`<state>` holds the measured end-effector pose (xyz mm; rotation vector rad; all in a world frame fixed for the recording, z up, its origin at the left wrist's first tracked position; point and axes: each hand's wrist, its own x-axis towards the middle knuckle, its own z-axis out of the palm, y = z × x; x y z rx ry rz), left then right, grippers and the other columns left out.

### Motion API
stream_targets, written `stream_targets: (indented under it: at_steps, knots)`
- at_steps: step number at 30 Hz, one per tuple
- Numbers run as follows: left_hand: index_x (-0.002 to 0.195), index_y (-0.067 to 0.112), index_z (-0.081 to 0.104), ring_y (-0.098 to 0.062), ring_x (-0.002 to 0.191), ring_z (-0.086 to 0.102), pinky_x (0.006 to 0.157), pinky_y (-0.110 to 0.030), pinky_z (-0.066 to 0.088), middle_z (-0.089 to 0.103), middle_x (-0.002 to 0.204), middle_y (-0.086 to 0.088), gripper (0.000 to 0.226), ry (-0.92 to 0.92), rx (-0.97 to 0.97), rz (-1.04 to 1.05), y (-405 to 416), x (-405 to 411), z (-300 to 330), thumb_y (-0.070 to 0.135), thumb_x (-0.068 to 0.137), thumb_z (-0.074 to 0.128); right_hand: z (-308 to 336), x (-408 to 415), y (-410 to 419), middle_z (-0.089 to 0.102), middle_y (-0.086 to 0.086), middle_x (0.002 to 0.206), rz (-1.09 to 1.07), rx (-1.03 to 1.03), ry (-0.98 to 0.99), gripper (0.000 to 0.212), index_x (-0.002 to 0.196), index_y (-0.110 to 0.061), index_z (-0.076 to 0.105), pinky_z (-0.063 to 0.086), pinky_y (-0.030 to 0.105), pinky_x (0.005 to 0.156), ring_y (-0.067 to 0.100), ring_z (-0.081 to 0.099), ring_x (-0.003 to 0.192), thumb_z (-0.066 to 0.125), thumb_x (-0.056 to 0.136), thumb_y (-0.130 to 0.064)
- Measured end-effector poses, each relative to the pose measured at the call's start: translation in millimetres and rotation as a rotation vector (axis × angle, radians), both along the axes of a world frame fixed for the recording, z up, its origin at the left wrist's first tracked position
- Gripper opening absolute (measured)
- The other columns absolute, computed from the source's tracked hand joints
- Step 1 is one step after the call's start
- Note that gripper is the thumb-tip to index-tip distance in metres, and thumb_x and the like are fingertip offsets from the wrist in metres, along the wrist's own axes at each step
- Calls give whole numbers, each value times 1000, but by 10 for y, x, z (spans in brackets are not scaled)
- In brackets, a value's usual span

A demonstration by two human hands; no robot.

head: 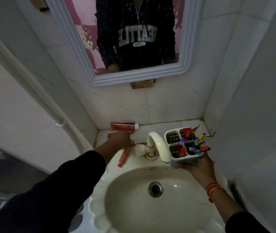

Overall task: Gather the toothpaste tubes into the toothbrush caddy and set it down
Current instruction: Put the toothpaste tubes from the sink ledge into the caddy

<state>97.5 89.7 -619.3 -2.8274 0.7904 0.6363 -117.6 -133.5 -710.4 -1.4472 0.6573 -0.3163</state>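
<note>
Overhead, right hand [195,167] grips white four-compartment caddy [182,145]; left hand [122,139] covers red tubes [124,126], grip unclear.

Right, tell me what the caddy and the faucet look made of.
Caddy: looks like pale moulded plastic, matt, with thin divider walls and drain holes in one compartment. Faucet: probably cream plastic, glossy, judging by its colour and soft highlights; coated metal can't be ruled out.

Back ledge, left: a red tube [124,126] lies along the wall; the left hand [121,138] covers the space before it.
Middle: the tap [159,146] stands between both sides.
Basin [133,195]: open.
Right: the wall is close beside the caddy [182,145].
</note>
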Motion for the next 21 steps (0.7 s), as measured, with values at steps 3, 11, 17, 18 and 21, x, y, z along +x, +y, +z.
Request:
stream_targets:
  at_steps: [3,11,17,18,21]
  knots:
    - [129,3,57,-32,119,62,91,-34,51,62,130,-18,50,29,-8,104,107,-28,-335,24,86,73,12,-49,12,74,2,108,18,-77,74,75,121,-12,65,64,37,82,7,72,91,100,56,-21]
    - [122,8,59,-31,103,70,88,-37,58,71,113,-14,45,19,-274,298,186,9,-605,29,83,71,-37,53,-38,67,13,114,25,-37,1,70,128,0,59,60,13,60,-9,67,74,85,66,19]
    - [101,19,77,-14,68,72,71,-35,61,77,77,-1,23,-94,-769,356,112,-195,51,37,88,70,118,51,44,63,10,113,54,-100,-15,78,125,-2,56,53,5,50,-21,65,71,78,60,34]
    - [99,20,78,-11,69,72,73,-37,62,77,76,2,24,-127,-854,338,82,-264,185,40,88,70,55,20,8,64,8,111,50,-122,10,77,120,-7,58,56,9,53,-19,67,75,84,57,28]
    - [103,20,75,-10,81,73,81,-38,61,78,92,3,30,-198,-1037,324,-54,-517,642,45,88,71,55,-87,-7,72,4,104,48,-212,130,70,109,-24,66,63,40,80,8,70,87,101,50,-13]
